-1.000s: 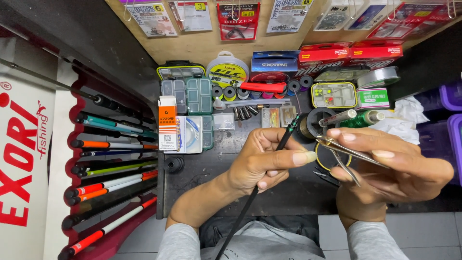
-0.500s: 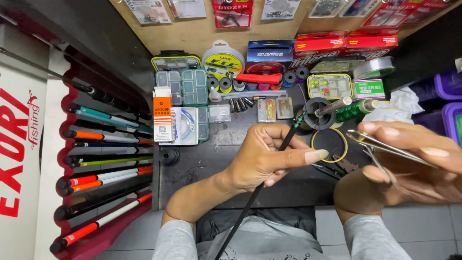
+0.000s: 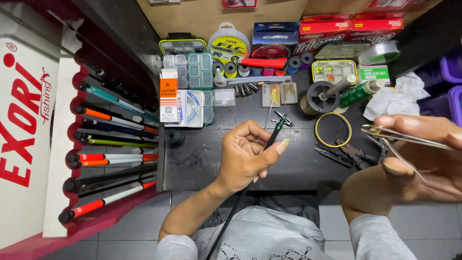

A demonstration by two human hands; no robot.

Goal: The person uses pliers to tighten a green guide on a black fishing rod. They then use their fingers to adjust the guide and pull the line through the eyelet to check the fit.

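Head view: left hand (image 3: 248,156) at frame centre pinches a thin black fishing rod (image 3: 250,180), its long axis running from bottom centre up-right to the guide tip (image 3: 281,120). Right hand (image 3: 423,154), at the right edge and partly cut off, grips metal scissors (image 3: 404,139), well right of the tip; blade ends hard to make out

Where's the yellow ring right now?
Head view: the yellow ring lies flat on the dark bench, right of centre, between the black spool and the pliers.
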